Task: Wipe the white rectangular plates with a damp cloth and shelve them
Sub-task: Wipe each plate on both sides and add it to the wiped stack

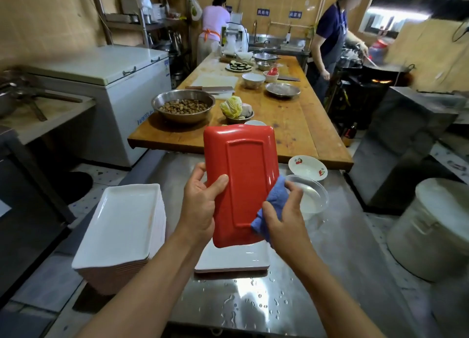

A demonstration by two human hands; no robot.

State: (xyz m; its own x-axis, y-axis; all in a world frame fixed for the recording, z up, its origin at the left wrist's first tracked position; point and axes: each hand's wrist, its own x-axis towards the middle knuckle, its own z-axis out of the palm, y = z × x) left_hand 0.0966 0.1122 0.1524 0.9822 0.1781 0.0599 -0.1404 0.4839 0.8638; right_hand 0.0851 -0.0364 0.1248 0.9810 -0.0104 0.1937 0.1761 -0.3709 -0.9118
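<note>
Forearms reaching in from the near edge of the steel counter, wet with scattered drops. Left hand curled round the left long edge of a plate, thumb across its red underside, other fingers hidden behind. Right hand pinching a folded blue cloth against the plate's right edge, fingers bent over the wad. Plate held upright above the middle of the counter, red back toward the camera, white face turned away. Looks like the wiping step, cloth working the rim and back of one plate. Next move probably calls for running the cloth down the rest of the back, flipping the plate to check the face, then laying it on a pile; no shelf to be made out from here. Directly beneath, a low pile of plates lying flat, white face up, perhaps two or three, count unclear. Off the left edge of the counter, a tall stack of plates, roughly ten by the pink rims, exact number not countable. Near the right edge, one clear bowl of water and one flowered dish just behind it. Beyond, one long wooden table with metal basins and bowls, and two people working at the far end of the kitchen.
</note>
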